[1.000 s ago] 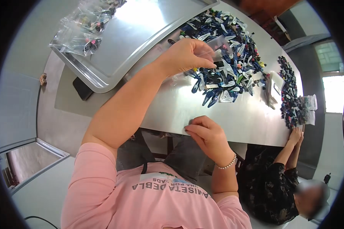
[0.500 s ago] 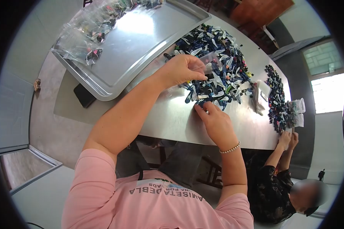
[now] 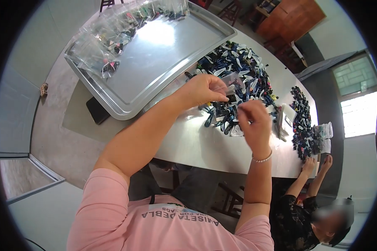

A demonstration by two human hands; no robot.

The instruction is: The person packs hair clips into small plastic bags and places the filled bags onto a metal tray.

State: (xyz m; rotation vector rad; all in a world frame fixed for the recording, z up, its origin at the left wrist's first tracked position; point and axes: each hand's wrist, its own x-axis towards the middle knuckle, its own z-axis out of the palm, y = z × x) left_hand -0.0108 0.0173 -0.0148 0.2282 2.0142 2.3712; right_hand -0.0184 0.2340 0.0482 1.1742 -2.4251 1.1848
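Observation:
A large pile of dark blue, black and silvery hair clips point(image 3: 238, 58) lies on the metal table point(image 3: 188, 144). Over its near left side, my left hand point(image 3: 207, 90) has its fingers pinched on a clear plastic bag point(image 3: 232, 81). To its right, my right hand point(image 3: 255, 119), with a beaded bracelet at the wrist, hovers over the pile's near edge. Its fingers are curled together and slightly blurred; whether a small clip is between them cannot be made out.
A metal tray point(image 3: 125, 98) holding filled clear bags point(image 3: 94, 52) is at the upper left, with a black phone point(image 3: 97, 111) beside it. Rightward are a stack of bags point(image 3: 287, 121), another clip pile point(image 3: 301, 121), filled bags point(image 3: 322, 138) and a co-worker's hands point(image 3: 309, 166).
My right hand has lifted from the near edge of the pile and moved right and up, closer to the bag. My left hand keeps its hold on the bag. The view has shifted slightly.

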